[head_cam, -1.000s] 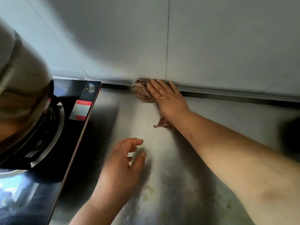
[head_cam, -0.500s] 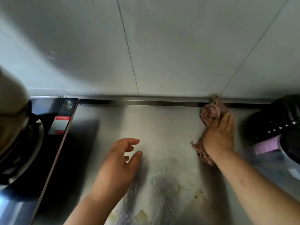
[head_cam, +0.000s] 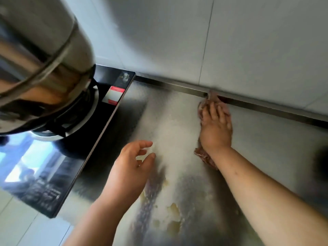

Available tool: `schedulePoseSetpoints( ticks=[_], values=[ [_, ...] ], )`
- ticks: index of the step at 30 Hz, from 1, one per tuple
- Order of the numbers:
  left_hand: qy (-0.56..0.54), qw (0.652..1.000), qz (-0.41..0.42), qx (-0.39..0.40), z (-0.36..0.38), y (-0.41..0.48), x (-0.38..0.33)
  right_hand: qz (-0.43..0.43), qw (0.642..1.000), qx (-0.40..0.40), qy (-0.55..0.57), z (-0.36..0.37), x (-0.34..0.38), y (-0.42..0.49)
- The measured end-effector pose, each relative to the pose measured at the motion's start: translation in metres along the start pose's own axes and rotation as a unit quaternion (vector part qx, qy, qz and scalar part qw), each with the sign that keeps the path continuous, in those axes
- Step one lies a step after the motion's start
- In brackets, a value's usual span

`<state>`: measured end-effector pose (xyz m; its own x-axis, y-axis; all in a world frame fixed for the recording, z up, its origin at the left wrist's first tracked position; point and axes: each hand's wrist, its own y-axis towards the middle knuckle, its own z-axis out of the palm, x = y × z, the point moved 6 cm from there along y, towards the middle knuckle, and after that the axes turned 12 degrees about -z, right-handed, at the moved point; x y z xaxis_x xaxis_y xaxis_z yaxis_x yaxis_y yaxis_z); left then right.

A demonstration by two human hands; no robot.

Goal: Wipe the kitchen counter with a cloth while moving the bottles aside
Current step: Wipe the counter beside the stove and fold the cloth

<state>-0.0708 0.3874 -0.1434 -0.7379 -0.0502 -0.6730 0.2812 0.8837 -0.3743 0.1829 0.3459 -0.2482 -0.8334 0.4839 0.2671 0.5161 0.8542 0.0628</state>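
Note:
A stainless steel counter [head_cam: 177, 139] runs along a grey tiled wall. My right hand [head_cam: 215, 128] lies flat with straight fingers on a brownish-pink cloth [head_cam: 204, 156], pressing it to the counter close to the back strip by the wall. Parts of the cloth show beyond the fingertips and by the wrist. My left hand [head_cam: 131, 166] hovers over the counter's middle with loosely curled fingers and holds nothing. No bottle shows plainly in this view.
A black glass cooktop [head_cam: 74, 164] borders the counter on the left, with a large steel pot [head_cam: 40, 64] standing on its burner. Yellowish stains [head_cam: 173, 215] mark the counter near the front. A dark blurred object [head_cam: 321, 164] sits at the right edge.
My right hand has slid the cloth leftwards along the wall from near the dark object at the right. The view has swung left. My left hand has kept its place.

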Motion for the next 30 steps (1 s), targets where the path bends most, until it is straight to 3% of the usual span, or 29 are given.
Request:
schedulePoseSetpoints(
  ticks=[3,7,10,12,14,16,18,23,25,30],
  values=[
    [0.02,0.999,-0.005,-0.03,-0.008,-0.007,0.012,-0.154,0.986,0.044,0.057,0.016,0.079,-0.006],
    [0.012,0.999,-0.013,-0.041,-0.021,-0.019,0.025,-0.331,0.932,0.105,0.101,0.021,0.139,-0.087],
    [0.015,0.999,-0.002,-0.036,-0.031,-0.026,0.037,-0.284,0.949,0.083,0.108,0.009,0.082,-0.112],
    [0.016,0.999,0.006,-0.029,-0.041,-0.029,0.049,-0.151,0.985,0.04,0.071,-0.003,0.026,-0.094],
    [0.015,1.0,0.007,-0.025,-0.046,-0.032,0.057,-0.01,0.999,0.026,0.032,-0.014,-0.012,-0.06],
    [0.007,1.0,0.005,-0.024,-0.055,-0.039,0.07,0.045,0.999,0.024,0.013,-0.009,0.002,-0.027],
    [-0.006,1.0,0.01,-0.024,-0.062,-0.048,0.08,0.011,1.0,0.018,0.014,0.006,0.045,-0.004],
    [-0.005,1.0,0.019,-0.018,-0.085,-0.076,0.11,-0.203,0.974,0.053,0.081,0.059,0.204,-0.026],
    [0.001,0.999,0.021,-0.025,-0.097,-0.084,0.122,-0.226,0.967,0.067,0.103,0.073,0.246,-0.05],
    [0.002,0.999,0.014,-0.045,-0.127,-0.101,0.149,-0.275,0.952,0.134,0.031,0.094,0.322,-0.124]
  ],
)
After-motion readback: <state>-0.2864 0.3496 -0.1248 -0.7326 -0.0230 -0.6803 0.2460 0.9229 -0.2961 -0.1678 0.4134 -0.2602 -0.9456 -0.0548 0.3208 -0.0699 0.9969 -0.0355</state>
